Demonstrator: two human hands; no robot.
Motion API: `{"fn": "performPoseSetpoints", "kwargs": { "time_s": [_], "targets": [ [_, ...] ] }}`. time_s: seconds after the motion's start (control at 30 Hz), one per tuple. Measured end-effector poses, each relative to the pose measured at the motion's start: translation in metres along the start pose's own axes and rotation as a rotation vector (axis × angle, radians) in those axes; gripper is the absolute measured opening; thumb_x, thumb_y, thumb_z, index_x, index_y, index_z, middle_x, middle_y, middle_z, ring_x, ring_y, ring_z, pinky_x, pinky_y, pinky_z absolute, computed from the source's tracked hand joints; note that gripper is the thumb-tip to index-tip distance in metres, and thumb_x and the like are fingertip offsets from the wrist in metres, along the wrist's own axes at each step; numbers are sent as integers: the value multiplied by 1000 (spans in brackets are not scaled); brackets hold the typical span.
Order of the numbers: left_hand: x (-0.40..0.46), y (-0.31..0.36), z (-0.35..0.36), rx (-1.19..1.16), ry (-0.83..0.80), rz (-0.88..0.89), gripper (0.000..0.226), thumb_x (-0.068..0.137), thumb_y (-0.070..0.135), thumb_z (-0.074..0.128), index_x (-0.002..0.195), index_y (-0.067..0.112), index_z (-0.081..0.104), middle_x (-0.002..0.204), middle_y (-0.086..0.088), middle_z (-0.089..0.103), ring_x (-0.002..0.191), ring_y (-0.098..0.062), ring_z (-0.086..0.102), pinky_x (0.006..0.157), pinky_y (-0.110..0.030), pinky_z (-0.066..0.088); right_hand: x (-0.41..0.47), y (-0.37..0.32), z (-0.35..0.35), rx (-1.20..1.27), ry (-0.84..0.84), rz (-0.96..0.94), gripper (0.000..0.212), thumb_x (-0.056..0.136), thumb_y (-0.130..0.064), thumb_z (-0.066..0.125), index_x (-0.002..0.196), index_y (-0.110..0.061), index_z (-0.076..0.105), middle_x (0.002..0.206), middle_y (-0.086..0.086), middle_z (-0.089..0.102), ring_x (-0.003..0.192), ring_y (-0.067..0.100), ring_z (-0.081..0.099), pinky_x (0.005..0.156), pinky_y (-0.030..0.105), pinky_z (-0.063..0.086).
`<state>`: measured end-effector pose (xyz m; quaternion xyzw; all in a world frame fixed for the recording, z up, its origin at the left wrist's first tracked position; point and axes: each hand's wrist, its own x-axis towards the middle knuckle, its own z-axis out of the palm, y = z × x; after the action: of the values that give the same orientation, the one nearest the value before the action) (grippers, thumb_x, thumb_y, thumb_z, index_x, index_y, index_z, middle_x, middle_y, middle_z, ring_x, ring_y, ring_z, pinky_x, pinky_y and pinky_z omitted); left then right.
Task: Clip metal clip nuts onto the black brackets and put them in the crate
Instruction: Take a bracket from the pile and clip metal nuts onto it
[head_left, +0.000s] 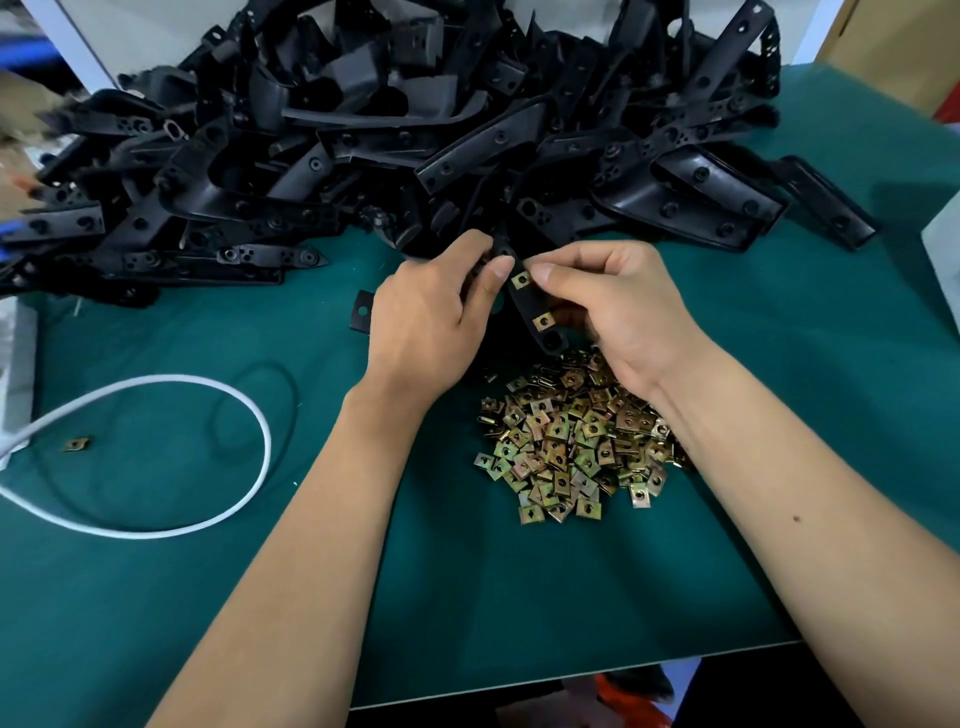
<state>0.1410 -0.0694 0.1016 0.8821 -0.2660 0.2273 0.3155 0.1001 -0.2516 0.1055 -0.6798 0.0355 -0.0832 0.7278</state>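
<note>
Holding the bracket (524, 301) at frame centre, my left hand (421, 322) grips its upper end; my right hand (618, 306) pinches a clip nut (520, 279) onto it. I judge the nut needs pushing fully home, hole aligned.

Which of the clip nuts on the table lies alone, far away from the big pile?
The single clip nut at the far left, beside the white cable. All the others sit in the pile or on the held bracket.
</note>
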Motion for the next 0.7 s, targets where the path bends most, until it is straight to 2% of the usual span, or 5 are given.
{"fn": "performPoseSetpoints", "kwargs": {
  "time_s": [0.27,0.4,0.5,0.63,0.7],
  "targets": [
    [1,10,6,113,85,-95,36,106,50,43,108,17,58,66,5,54,62,-35,56,57,-44,46,-3,-1,5,-289,37,-161,29,81,-21,87,108,-22,78,98,-10,78,99,2,72,91,21,56],
    [0,14,8,123,95,-120,37,106,51,42,110,17,57,64,5,53,60,-34,55,58,-46,49,-4,1,7,-374,44,-194,22,81,-25,87,97,-34,74,92,-20,76,94,-9,68,78,6,48],
    [0,16,7,90,90,-65,37,106,50,43,107,15,57,56,10,43,54,-28,51,53,-41,46,-3,0,6,-196,44,-130,3,91,-25,78,93,-23,80,86,-10,78,86,-2,70,76,13,51],
    [0,13,3,56,79,23,40,106,51,41,105,14,58,56,10,44,51,-20,46,50,-36,41,-2,-3,1,-153,-9,-65,11,95,-23,74,97,-15,81,98,6,79,97,12,71,90,25,56],
    [0,13,3,61,83,36,40,106,51,41,107,14,58,56,9,46,50,-17,45,50,-34,38,-3,-4,2,-216,-9,-91,11,96,-23,72,96,-17,81,95,6,79,91,9,70,85,23,55]
  ]
}}
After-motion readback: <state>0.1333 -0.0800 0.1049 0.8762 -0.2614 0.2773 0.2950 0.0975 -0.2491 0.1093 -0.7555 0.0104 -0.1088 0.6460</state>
